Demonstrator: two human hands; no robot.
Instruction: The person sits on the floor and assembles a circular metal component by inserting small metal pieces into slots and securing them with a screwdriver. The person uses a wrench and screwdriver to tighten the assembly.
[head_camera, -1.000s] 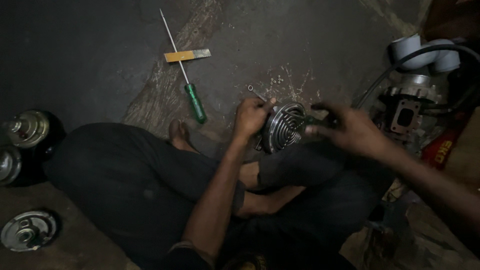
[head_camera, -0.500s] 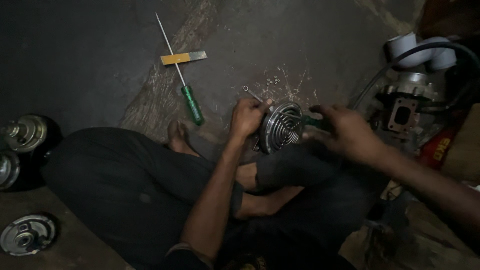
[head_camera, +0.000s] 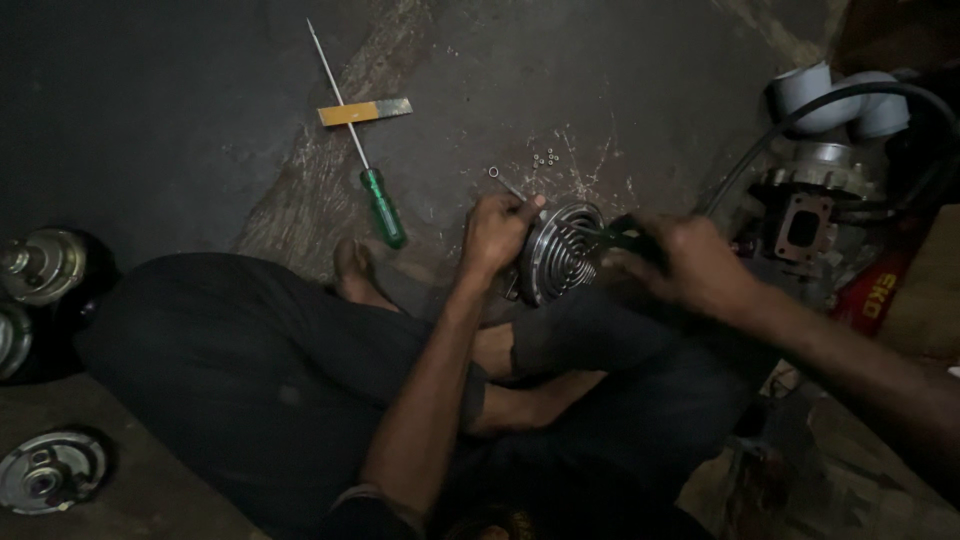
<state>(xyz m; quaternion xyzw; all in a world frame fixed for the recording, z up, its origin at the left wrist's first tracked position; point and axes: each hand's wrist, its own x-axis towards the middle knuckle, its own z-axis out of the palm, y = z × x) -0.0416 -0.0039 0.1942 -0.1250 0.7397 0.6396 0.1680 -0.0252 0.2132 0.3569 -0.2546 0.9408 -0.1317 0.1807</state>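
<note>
The round ribbed metal housing (head_camera: 560, 252) sits on edge at the centre of my view, propped against my knee on the dark floor (head_camera: 150, 120), its spiral face turned up toward me. My left hand (head_camera: 497, 228) grips its left rim, fingers curled shut around the edge, thumb on top. My right hand (head_camera: 680, 262) is blurred w/ motion; it's closed round a dark tool (head_camera: 615, 235), prob. pliers, whose tip meets the right side of the spiral face. Can't tell exactly what the tip has caught.

Progress, as I judge it: mid-job. A small cluster of tiny loose bits (head_camera: 545, 158) (nuts or bearings, too small to say) lies on the floor just above the housing, so some fasteners look already out. The part in the housing's face is not yet free, afaict.

Around it: a thin metal rod (head_camera: 505, 182) pokes out just beside my left fingers. Further up-left lies a green-handled screwdriver (head_camera: 381, 205), long shaft pointing away, w/ a yellow-and-grey flat strip (head_camera: 364, 111) across the shaft. Far left, round metal parts (head_camera: 42, 265), and another disc (head_camera: 45, 472) at bottom left. At right, a turbo-like metal unit (head_camera: 805, 225) w/ a black hose (head_camera: 850, 100) arcing over it, near my right wrist.

In the way: my own legs crowd the housing; the light is poor.
</note>
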